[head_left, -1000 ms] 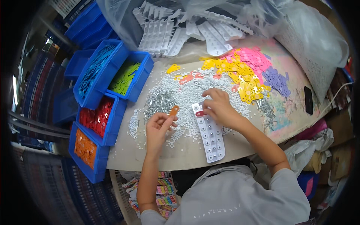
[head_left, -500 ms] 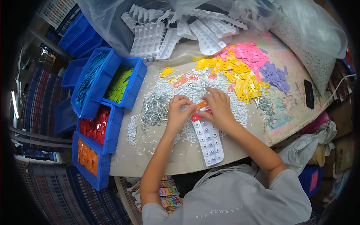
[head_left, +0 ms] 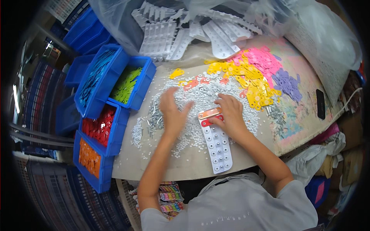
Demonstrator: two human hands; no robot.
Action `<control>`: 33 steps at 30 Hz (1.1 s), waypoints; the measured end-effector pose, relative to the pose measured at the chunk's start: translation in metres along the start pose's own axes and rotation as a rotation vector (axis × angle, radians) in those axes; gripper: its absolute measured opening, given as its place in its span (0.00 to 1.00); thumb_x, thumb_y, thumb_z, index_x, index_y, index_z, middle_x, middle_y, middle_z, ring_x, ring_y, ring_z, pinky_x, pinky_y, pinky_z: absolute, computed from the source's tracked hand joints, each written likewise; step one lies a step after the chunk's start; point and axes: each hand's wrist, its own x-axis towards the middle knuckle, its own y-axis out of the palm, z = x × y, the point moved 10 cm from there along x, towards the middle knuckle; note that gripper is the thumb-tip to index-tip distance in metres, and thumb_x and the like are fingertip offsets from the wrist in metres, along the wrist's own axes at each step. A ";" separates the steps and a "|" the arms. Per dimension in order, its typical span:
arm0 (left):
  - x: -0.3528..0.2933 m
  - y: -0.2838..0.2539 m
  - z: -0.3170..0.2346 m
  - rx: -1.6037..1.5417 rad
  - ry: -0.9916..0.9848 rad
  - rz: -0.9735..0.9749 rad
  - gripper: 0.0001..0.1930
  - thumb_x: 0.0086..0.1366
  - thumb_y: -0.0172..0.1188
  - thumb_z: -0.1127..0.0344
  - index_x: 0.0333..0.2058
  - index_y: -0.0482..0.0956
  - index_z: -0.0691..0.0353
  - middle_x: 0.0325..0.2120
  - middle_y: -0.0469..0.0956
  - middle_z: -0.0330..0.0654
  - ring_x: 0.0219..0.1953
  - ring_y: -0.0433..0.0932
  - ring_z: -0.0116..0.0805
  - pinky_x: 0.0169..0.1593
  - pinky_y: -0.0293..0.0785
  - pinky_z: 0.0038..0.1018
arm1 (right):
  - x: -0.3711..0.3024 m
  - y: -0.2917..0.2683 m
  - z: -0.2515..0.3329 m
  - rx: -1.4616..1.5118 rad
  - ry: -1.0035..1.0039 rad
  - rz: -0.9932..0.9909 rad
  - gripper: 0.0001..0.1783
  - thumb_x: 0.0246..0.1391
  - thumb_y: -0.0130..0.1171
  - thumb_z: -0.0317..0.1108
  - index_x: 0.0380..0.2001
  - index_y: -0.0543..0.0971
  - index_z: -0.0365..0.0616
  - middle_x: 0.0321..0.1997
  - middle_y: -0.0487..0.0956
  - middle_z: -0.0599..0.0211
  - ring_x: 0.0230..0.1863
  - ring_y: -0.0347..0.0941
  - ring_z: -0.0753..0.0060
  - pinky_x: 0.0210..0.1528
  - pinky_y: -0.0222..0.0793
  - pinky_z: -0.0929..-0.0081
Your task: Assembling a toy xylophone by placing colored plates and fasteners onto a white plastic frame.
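A long white plastic strip (head_left: pixel 217 150) lies on the table in front of me, with rows of round white washers and small metal studs down it. Across its far end sit a red plastic link piece (head_left: pixel 207 123) and, beyond that, an orange link piece (head_left: pixel 209 113). My right hand (head_left: pixel 231 116) grips that end from the right, thumb over the red piece and fingers bent by the orange one. To the left, my left hand (head_left: pixel 172 113) hovers with thumb and fingers apart, slightly blurred, beside loose metal pins (head_left: pixel 155 117) and small white washers (head_left: pixel 192 133).
Blue bins on the left hold blue, green (head_left: pixel 126 85), red (head_left: pixel 99 125) and orange (head_left: pixel 89 158) pieces. Yellow (head_left: pixel 260 90), pink (head_left: pixel 264 61) and purple (head_left: pixel 287 84) piles lie at the far right. White strips (head_left: pixel 158 40) fill a plastic bag behind. A black phone-like object (head_left: pixel 320 104) lies rightmost.
My left hand has let go of the orange piece and moved left, its fingers spreading. The orange piece now lies across the strip's end. My right hand stays at the strip.
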 end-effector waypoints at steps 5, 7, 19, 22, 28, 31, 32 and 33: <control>0.093 -0.171 0.085 0.265 0.033 -0.392 0.24 0.67 0.64 0.60 0.56 0.72 0.67 0.54 0.73 0.56 0.60 0.69 0.55 0.65 0.61 0.44 | 0.002 -0.015 0.015 -0.052 -0.060 -0.014 0.32 0.48 0.74 0.41 0.54 0.74 0.43 0.67 0.68 0.57 0.71 0.57 0.49 0.70 0.49 0.51; 0.118 -0.236 0.147 0.512 -0.119 -0.373 0.26 0.70 0.60 0.53 0.58 0.71 0.67 0.55 0.74 0.58 0.59 0.71 0.56 0.64 0.64 0.45 | 0.011 -0.015 0.037 -0.017 -0.152 -0.033 0.29 0.48 0.73 0.40 0.53 0.75 0.44 0.67 0.68 0.58 0.71 0.58 0.50 0.69 0.50 0.50; 0.104 -0.285 0.374 0.269 -0.668 0.152 0.26 0.55 0.73 0.47 0.41 0.84 0.65 0.39 0.84 0.51 0.42 0.82 0.40 0.47 0.77 0.33 | 0.175 0.084 0.226 0.221 -0.658 0.053 0.14 0.57 0.63 0.33 0.45 0.80 0.40 0.45 0.82 0.55 0.54 0.74 0.49 0.58 0.67 0.54; 0.104 -0.269 0.364 0.146 -0.682 0.137 0.22 0.53 0.76 0.56 0.41 0.82 0.64 0.40 0.83 0.49 0.42 0.82 0.40 0.47 0.77 0.32 | 0.243 0.166 0.226 0.023 -0.493 0.256 0.13 0.56 0.62 0.35 0.42 0.83 0.40 0.43 0.84 0.50 0.48 0.80 0.45 0.49 0.77 0.53; 0.103 -0.265 0.360 0.147 -0.749 0.049 0.42 0.51 0.78 0.56 0.63 0.73 0.63 0.56 0.77 0.56 0.57 0.77 0.46 0.59 0.74 0.36 | 0.289 0.259 0.218 -0.300 -0.320 0.552 0.23 0.50 0.69 0.45 0.46 0.84 0.42 0.51 0.85 0.53 0.54 0.82 0.50 0.52 0.80 0.59; 0.107 -0.267 0.359 0.165 -0.686 0.069 0.40 0.51 0.78 0.54 0.62 0.75 0.61 0.55 0.78 0.56 0.57 0.77 0.47 0.58 0.74 0.35 | 0.272 0.287 0.230 -0.352 -0.314 0.736 0.28 0.44 0.74 0.48 0.47 0.85 0.44 0.52 0.85 0.56 0.54 0.82 0.54 0.53 0.80 0.60; 0.109 -0.261 0.358 0.134 -0.657 0.112 0.39 0.51 0.78 0.54 0.61 0.77 0.61 0.54 0.78 0.56 0.56 0.78 0.47 0.58 0.74 0.35 | 0.269 0.287 0.234 -0.359 -0.321 0.656 0.29 0.42 0.76 0.49 0.47 0.86 0.45 0.52 0.85 0.56 0.53 0.83 0.54 0.52 0.80 0.59; 0.108 -0.262 0.358 0.133 -0.659 0.113 0.39 0.51 0.78 0.54 0.61 0.77 0.61 0.54 0.78 0.56 0.56 0.78 0.47 0.58 0.74 0.35 | 0.269 0.286 0.237 -0.366 -0.326 0.575 0.30 0.40 0.77 0.49 0.46 0.86 0.45 0.51 0.85 0.56 0.52 0.83 0.54 0.52 0.80 0.59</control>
